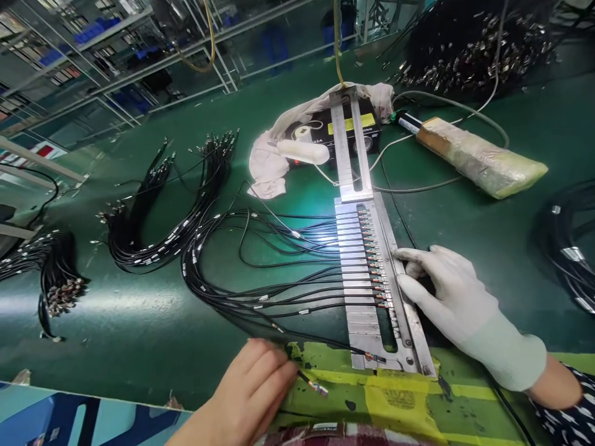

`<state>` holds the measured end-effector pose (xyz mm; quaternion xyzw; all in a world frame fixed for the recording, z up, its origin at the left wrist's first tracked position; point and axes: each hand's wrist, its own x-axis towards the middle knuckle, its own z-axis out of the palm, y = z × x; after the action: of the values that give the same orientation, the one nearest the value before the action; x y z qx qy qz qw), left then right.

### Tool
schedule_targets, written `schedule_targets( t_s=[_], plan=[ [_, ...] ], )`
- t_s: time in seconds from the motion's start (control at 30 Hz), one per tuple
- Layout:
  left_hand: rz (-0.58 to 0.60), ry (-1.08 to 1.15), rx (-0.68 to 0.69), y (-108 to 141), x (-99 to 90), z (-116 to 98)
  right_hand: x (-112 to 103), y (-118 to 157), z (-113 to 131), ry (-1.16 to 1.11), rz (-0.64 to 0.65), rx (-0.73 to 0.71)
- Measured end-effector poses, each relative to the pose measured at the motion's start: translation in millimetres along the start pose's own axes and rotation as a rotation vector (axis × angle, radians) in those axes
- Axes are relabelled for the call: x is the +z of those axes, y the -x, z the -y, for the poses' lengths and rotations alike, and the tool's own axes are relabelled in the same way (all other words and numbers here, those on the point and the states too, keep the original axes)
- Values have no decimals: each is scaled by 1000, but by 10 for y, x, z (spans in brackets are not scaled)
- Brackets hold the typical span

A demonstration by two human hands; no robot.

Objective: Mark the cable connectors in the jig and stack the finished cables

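Two hands at the near edge of a dark green work surface, one bare and one gloved. Bare left hand: fingers curled closed around a thin black cable with a multicoloured wire end, that end poking out past the knuckles, just beside a long flat silver metal fixture. Right hand in a white knitted glove: fingers half bent, index tip and thumb against the right edge of the fixture; cannot tell whether pinching it or merely resting there. Below that wrist, a black sleeve with a white pattern. Across the fixture, a row of black cables laid side by side, small coloured wire ends along its middle; one more cable end lying at its near end. Under the near end, strips of yellow tape. To the left, the same cables gathered into a curved, white-tagged black bundle, with further bundles beyond. Behind the fixture, a black box with a yellow label, pale crumpled cloth and a rounded white tube. Right of these, a plastic-wrapped elongated package; farther back, a heap of black cables with metallic ends.
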<state>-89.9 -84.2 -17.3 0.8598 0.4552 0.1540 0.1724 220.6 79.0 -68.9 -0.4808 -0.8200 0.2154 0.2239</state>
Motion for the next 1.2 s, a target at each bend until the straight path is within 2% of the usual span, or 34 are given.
schedule_targets(
  t_s=[0.1, 0.17, 0.23, 0.33, 0.4, 0.47, 0.57, 0.63, 0.7, 0.77, 0.8, 0.87, 1.0, 1.2],
  plan=[
    [-19, 47, -55, -101, -17, 54, 19, 2, -21, 24, -9, -23],
    [-37, 25, -166, -153, -83, 193, 26, 3, -26, 41, -32, -52],
    [19, 3, -251, -171, -170, 364, 32, 2, -28, 51, -52, -64],
    [106, -5, -245, -145, -277, 562, 43, -6, -29, 40, -47, -58],
    [40, -19, -201, -137, -308, 607, 45, -19, -19, 31, -39, -53],
    [-81, -9, -159, -198, -282, 557, 37, -35, 6, 30, -29, -65],
    [-187, 26, -75, -497, -89, 299, 8, -49, 61, 37, 5, -111],
    [-160, 30, 60, -810, 113, 57, -14, -44, 93, 33, 15, -138],
    [-68, 8, 213, -1116, 302, -156, -35, -26, 112, 27, 3, -149],
    [-9, -18, 291, -1311, 428, -268, -51, -4, 118, 10, -8, -148],
    [-2, -24, 288, -1347, 464, -277, -57, 5, 120, -4, -11, -141],
    [-23, -6, 215, -1305, 484, -218, -65, 13, 125, -41, -14, -115],
    [-36, 65, 46, -1052, 417, -29, -70, -21, 141, -95, -7, -43],
    [51, 148, 12, -891, 359, 67, -91, -69, 151, -127, 8, -20]
  ],
)
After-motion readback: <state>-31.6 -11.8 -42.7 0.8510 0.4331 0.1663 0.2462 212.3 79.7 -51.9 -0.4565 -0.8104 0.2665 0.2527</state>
